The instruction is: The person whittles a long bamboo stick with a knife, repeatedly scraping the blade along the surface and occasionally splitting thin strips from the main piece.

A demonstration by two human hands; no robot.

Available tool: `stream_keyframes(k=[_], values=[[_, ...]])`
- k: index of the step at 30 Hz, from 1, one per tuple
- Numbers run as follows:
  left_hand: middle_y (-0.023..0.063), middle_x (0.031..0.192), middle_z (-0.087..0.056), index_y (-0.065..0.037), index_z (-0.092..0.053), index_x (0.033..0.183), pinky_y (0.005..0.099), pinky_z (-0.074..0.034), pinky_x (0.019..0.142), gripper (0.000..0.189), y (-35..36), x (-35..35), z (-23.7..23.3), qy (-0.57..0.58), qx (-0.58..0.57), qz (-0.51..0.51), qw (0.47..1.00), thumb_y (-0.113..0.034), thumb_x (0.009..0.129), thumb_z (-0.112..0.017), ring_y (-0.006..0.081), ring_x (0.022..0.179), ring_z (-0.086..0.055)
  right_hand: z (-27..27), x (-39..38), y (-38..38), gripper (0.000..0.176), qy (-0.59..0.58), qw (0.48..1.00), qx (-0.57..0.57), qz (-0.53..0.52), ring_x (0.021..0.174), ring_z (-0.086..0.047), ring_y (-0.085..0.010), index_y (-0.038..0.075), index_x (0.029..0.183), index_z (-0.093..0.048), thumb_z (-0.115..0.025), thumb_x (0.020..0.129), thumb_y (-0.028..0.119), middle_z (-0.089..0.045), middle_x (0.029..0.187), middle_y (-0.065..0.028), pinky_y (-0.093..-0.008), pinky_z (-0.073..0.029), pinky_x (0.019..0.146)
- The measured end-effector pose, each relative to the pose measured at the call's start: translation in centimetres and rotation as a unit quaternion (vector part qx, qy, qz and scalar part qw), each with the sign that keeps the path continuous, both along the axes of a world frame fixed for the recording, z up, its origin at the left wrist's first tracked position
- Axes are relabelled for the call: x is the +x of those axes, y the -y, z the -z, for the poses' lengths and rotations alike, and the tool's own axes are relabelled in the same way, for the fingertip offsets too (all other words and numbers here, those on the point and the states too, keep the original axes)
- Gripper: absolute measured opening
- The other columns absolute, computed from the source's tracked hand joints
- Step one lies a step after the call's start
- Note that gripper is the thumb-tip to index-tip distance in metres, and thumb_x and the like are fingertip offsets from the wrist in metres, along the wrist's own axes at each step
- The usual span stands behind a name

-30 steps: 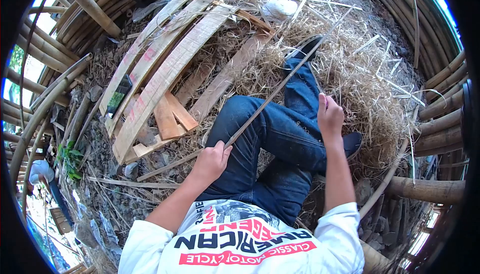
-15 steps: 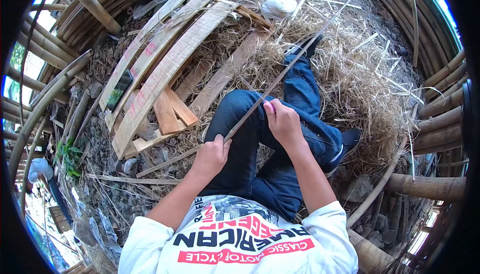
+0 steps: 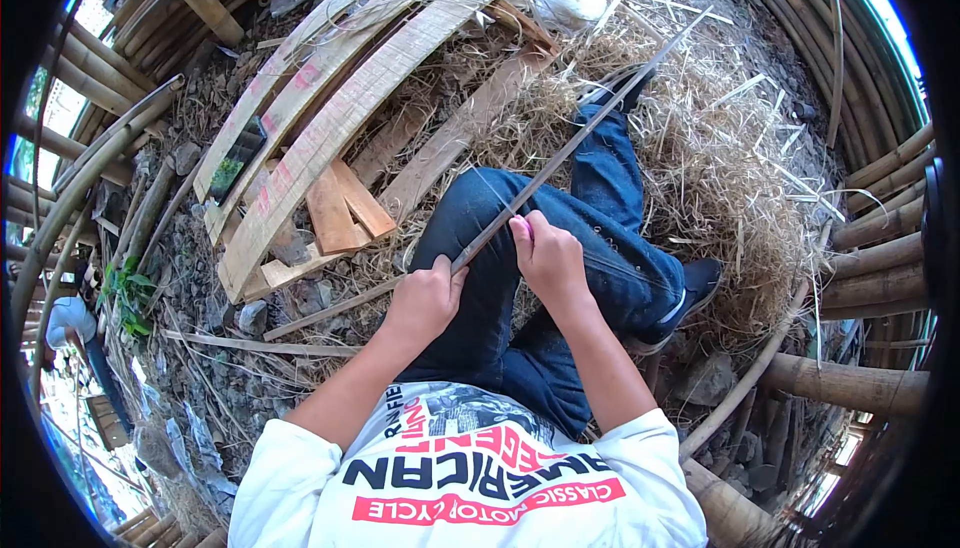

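A long thin strip of bamboo or wood [image 3: 570, 148] runs slantwise over my raised knee, its far end pointing up and to the right. My left hand [image 3: 425, 298] is closed around the strip's near end. Beside the strip, at its right edge, my right hand [image 3: 548, 256] is pinched on a small pink or purple-handled tool, mostly hidden by the fingers; a thin blade seems to stick out toward the strip. Blue jeans [image 3: 480, 218] lie under both hands.
A slatted wooden pallet [image 3: 340, 118] with a phone [image 3: 237, 161] on it lies at the upper left. Dry shavings [image 3: 720, 188] cover ground around my feet. A white bag [image 3: 572, 6] lies farther off. Bamboo poles [image 3: 850, 381] stand at both sides. Another person [image 3: 72, 323] is at far left.
My right hand has moved down and left along the strip, nearer to my left hand. The view has shifted slightly, while my left hand still grips the near end.
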State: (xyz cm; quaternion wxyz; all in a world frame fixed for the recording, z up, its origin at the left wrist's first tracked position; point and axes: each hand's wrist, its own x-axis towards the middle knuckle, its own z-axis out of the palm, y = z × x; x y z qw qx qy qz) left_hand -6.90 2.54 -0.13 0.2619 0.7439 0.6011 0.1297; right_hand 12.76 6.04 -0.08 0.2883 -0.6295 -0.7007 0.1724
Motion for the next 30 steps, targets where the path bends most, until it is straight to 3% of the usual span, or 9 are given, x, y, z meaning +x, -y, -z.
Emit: stream_keyframes(k=[6, 16, 30], values=[[0.0256, 0.061, -0.060, 0.001, -0.056, 0.081, 0.0521, -0.049, 0.054, 0.036, -1.4, 1.2, -2.2, -0.024, 0.006, -0.006, 1.000, -0.030, 0.098, -0.050, 0.0442, 0.060, -0.062, 0.2, -0.5, -0.3, 0.035, 0.004, 0.999, 0.033, 0.009, 0.059, -0.063, -0.0389, 0.006, 0.079, -0.053, -0.048, 0.099, 0.035, -0.062, 0.063, -0.0179, -0.0471, -0.049, 0.051], [0.0274, 0.064, -0.061, 0.003, -0.057, 0.082, 0.0530, -0.050, 0.057, 0.038, -2.1, 2.1, -1.2, -0.027, -0.006, -0.013, 1.000, -0.031, 0.098, -0.050, 0.0454, 0.064, -0.063, 0.4, 0.1, -0.8, 0.039, 0.044, 0.999, -0.002, 0.026, 0.058, -0.063, -0.0390, 0.006, 0.077, -0.054, -0.047, 0.099, 0.038, -0.062, 0.061, -0.0192, -0.0485, -0.050, 0.051], [0.0303, 0.066, -0.059, 0.005, -0.059, 0.081, 0.0548, -0.049, 0.060, 0.039, -2.6, 1.8, -1.0, -0.015, -0.006, 0.003, 1.000, -0.028, 0.098, -0.048, 0.0480, 0.067, -0.061, 0.5, 0.4, 0.1, 0.039, 0.104, 0.994, 0.016, 0.030, 0.053, -0.064, -0.0337, 0.008, 0.075, -0.053, -0.046, 0.099, 0.039, -0.062, 0.059, -0.0149, -0.0434, -0.051, 0.047]])
